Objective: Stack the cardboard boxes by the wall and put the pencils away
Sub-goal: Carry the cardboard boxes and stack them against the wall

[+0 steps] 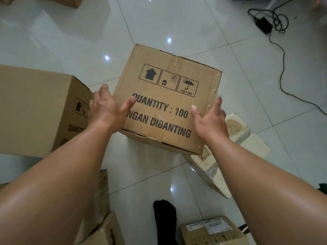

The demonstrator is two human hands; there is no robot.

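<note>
- The printed cardboard box is at the centre of the scene, above the tiled floor. It is tilted, with the "QUANTITY : 100" face up.
- Left hand: grip wide open, fingers straight along the box's left side, thumb on the printed face.
- Right hand: grip wide open, fingers straight at the right edge, thumb on the printed face.
- A second cardboard box stands just left of the left hand.
- A pale flattened package lies near right, partly hidden by the printed box.
- A black cable lies far right.
</note>
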